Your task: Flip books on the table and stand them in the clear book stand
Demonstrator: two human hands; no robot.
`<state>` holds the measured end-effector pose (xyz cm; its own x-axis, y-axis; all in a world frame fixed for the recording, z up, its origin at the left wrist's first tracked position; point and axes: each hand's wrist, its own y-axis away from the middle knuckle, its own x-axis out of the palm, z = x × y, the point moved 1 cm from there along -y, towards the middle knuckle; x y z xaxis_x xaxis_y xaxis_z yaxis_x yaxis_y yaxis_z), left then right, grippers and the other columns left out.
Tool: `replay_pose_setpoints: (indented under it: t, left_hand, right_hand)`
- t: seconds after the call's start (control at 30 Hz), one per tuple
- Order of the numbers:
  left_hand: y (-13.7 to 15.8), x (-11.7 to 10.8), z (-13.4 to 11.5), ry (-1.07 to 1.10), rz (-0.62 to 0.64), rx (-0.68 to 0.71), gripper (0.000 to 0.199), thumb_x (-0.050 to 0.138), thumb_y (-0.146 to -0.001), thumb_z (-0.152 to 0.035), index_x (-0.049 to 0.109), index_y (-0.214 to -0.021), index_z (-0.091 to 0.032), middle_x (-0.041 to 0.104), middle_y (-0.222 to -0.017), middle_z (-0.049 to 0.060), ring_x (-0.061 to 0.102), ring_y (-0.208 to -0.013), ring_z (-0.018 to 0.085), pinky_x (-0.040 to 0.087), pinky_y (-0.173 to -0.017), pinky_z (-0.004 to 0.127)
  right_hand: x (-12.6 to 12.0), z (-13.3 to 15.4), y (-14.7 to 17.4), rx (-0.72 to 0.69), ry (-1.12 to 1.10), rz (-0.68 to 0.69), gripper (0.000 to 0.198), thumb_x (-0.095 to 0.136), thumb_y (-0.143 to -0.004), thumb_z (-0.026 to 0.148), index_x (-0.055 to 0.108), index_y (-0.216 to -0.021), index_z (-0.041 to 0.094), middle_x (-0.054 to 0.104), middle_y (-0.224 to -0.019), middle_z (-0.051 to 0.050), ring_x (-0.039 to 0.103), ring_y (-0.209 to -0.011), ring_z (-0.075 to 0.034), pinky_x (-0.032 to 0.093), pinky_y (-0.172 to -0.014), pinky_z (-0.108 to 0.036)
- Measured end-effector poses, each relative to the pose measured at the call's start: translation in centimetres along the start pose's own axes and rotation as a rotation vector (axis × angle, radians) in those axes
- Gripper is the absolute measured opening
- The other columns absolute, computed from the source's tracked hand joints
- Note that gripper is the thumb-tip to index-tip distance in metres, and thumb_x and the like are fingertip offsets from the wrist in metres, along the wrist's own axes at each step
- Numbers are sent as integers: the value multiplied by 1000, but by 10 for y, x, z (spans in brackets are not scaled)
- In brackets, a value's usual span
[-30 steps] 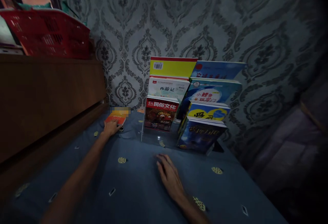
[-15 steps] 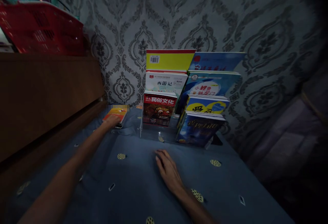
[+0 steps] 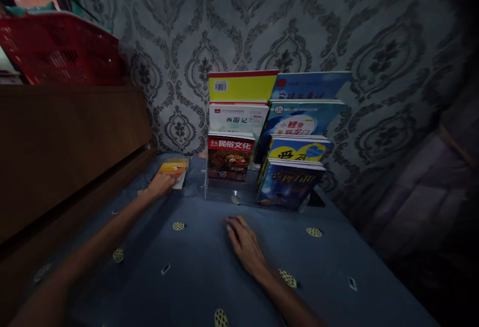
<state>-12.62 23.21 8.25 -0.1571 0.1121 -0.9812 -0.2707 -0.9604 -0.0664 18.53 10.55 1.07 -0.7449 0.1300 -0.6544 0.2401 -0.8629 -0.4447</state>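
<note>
At the far left of the cloth, my left hand [image 3: 161, 185] is closed at the near left edge of an orange-and-yellow book [image 3: 171, 168]; the thumb and some fingertips are hidden. A white page or cover [image 3: 180, 181] shows under the book's right side. My right hand [image 3: 245, 242] lies on the blue patterned cloth [image 3: 202, 267] with fingers loosely stretched, holding nothing. Beyond it stands a clear stepped rack [image 3: 224, 190] with two columns of upright books. A red-titled book [image 3: 230, 160] is at the front left, and a dark blue book [image 3: 288, 184] at the front right.
A brown wooden cabinet [image 3: 71, 147] stands along the left, with a red plastic basket [image 3: 63, 47] on top. Patterned wallpaper [image 3: 179, 67] covers the wall behind the rack. Pale fabric [image 3: 422, 187] hangs in the dim area at the right, past the cloth's edge.
My left hand has shifted slightly at the orange book, and a white page or cover now shows at its right side. My right hand stays in place. The camera view has moved a little.
</note>
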Motion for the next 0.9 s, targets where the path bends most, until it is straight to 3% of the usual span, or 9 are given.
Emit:
replay_pose_setpoints:
  t: [0.07, 0.13, 0.2, 0.23, 0.37, 0.47, 0.63, 0.77, 0.9]
  left_hand:
    - [33, 0, -14, 15, 11, 45, 32, 48, -91, -18, 66, -117, -12, 69, -111, 21, 66, -105, 32, 47, -92, 43]
    - [63, 0, -21, 53, 61, 105, 22, 57, -88, -27, 72, -102, -18, 73, -98, 14, 68, -96, 30, 49, -88, 38]
    - [80, -1, -19, 297, 179, 280, 26, 59, -88, -40, 71, -106, -26, 74, -99, 5, 69, -93, 24, 50, -82, 30]
    - [83, -1, -15, 384, 160, 272, 31, 57, -89, -45, 70, -111, -28, 74, -104, 4, 69, -95, 23, 50, -82, 28]
    - [58, 13, 8, 461, -112, -77, 45, 50, -91, -44, 58, -131, -23, 63, -132, 8, 58, -122, 27, 42, -104, 35]
    - [33, 42, 11, 480, -152, -185, 51, 43, -94, -37, 50, -138, -13, 50, -146, 15, 44, -137, 29, 35, -112, 40]
    - [24, 80, -2, 526, -166, -197, 52, 36, -95, -34, 50, -137, -7, 48, -147, 18, 38, -142, 30, 32, -116, 45]
    - [37, 89, -19, 568, -193, -130, 52, 35, -95, -36, 51, -136, -9, 48, -148, 16, 39, -142, 28, 30, -118, 46]
    - [55, 95, -52, 616, -202, -77, 54, 36, -96, -36, 48, -140, -7, 44, -151, 18, 34, -144, 30, 27, -119, 49]
  right_hand:
    - [1, -1, 0, 7, -10, 5, 33, 40, -97, 28, 66, -114, 20, 67, -115, -11, 66, -107, -24, 55, -94, -41]
    - [2, -2, 0, 10, -20, 7, 33, 40, -97, 28, 67, -114, 19, 67, -116, -12, 65, -109, -24, 54, -95, -41]
    - [3, -3, 0, 11, -28, 11, 33, 39, -98, 28, 66, -114, 19, 66, -117, -12, 64, -110, -24, 54, -96, -42]
    - [3, -3, 0, 11, -29, 15, 33, 39, -98, 28, 66, -115, 19, 66, -117, -12, 65, -110, -24, 54, -96, -42]
    - [2, -3, 0, 21, -10, 30, 32, 40, -98, 28, 66, -115, 19, 66, -117, -13, 64, -109, -25, 53, -95, -43]
    - [1, -1, 0, 15, -11, 28, 32, 39, -98, 26, 65, -115, 19, 66, -115, -12, 65, -107, -24, 54, -95, -42]
    - [1, 1, -1, -9, -23, 19, 30, 41, -97, 25, 65, -114, 19, 65, -113, -11, 64, -104, -23, 55, -92, -39]
    - [3, 2, 0, -28, -48, 28, 31, 40, -97, 24, 64, -115, 20, 64, -113, -11, 64, -103, -22, 54, -92, -39]
    - [5, 6, 2, -39, -61, 47, 31, 40, -98, 26, 63, -117, 19, 61, -120, -13, 62, -110, -23, 52, -98, -40]
